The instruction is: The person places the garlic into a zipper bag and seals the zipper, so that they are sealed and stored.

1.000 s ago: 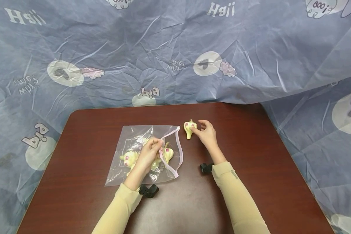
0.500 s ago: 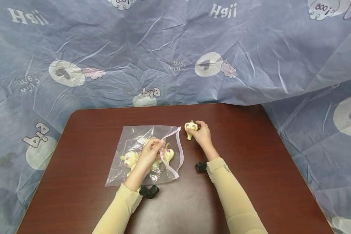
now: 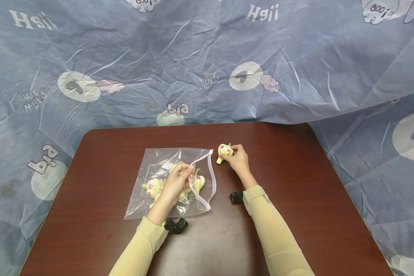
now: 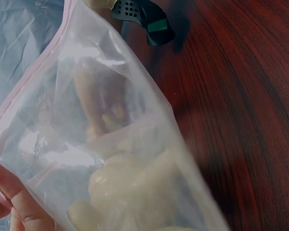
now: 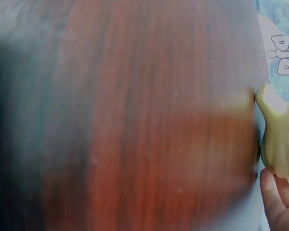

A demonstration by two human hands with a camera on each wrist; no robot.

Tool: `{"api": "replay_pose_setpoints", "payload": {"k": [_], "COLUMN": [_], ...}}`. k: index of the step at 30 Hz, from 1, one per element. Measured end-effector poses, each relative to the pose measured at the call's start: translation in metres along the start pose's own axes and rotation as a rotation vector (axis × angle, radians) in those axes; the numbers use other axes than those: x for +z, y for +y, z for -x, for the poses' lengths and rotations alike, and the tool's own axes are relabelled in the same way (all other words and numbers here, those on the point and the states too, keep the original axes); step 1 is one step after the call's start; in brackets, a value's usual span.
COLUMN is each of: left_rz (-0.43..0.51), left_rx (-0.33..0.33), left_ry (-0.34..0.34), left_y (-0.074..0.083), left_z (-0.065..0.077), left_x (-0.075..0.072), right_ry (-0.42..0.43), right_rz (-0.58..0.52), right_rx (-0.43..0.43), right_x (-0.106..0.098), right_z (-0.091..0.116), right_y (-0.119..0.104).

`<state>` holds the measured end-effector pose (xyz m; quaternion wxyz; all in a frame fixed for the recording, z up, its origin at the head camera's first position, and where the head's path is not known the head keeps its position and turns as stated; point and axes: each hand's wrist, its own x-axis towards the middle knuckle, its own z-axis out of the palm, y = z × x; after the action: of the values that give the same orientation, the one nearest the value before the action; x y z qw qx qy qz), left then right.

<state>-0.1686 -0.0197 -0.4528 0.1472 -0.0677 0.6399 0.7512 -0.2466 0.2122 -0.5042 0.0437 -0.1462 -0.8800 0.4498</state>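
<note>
A clear zip bag (image 3: 137, 199) with a pink-edged mouth lies left of the table's middle, its opening facing right. Several pale garlic bulbs (image 3: 153, 187) show through the plastic. My left hand (image 3: 176, 179) pinches the bag's upper lip and holds the mouth apart; in the left wrist view its fingers (image 4: 24, 204) grip the film at the lower left. Farther right, my right hand (image 3: 239, 161) holds a single garlic bulb (image 3: 225, 150) between thumb and fingers, just beyond the bag's mouth. The right wrist view has this bulb at its right edge, fingertips against it.
The brown wooden table (image 3: 296, 184) extends around the bag and both arms. Blue patterned cloth (image 3: 207, 76) hangs behind the far edge and along the sides. A black wrist camera (image 3: 175, 226) sits on the left wrist, another black camera (image 3: 236, 197) on the right.
My right hand has moved slightly left and closed around the garlic bulb, which has turned so that its stem points down and left. The left hand and bag stay in place.
</note>
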Motion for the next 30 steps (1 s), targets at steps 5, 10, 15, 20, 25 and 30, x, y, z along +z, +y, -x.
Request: {"api": "replay_pose_setpoints", "payload": {"k": [5, 10, 15, 20, 25, 30], "left_rz": [-0.003, -0.005, -0.016, -0.024, -0.021, -0.009], "left_rx": [-0.002, -0.005, -0.005, -0.007, -0.001, 0.0], "left_ry": [0.004, -0.001, 0.0, 0.001, 0.001, -0.004], "left_y": [-0.001, 0.0, 0.0, 0.001, 0.002, 0.003], "left_z": [0.0, -0.001, 0.0, 0.0, 0.001, 0.0], "left_x": [0.0, -0.001, -0.002, -0.002, 0.0, 0.001], "right_ry": [-0.016, -0.017, -0.008, -0.002, -0.011, -0.038], "right_rz": [0.031, 0.031, -0.019, -0.066, -0.112, -0.15], "right_rx": [0.01, 0.021, 0.007, -0.003, -0.009, -0.021], "right_x": [-0.002, -0.008, -0.02, -0.033, -0.039, -0.043], "right_z": [0.003, 0.008, 0.017, 0.029, 0.043, 0.057], "right_y": [0.0, -0.001, -0.004, -0.006, -0.01, -0.016]}}
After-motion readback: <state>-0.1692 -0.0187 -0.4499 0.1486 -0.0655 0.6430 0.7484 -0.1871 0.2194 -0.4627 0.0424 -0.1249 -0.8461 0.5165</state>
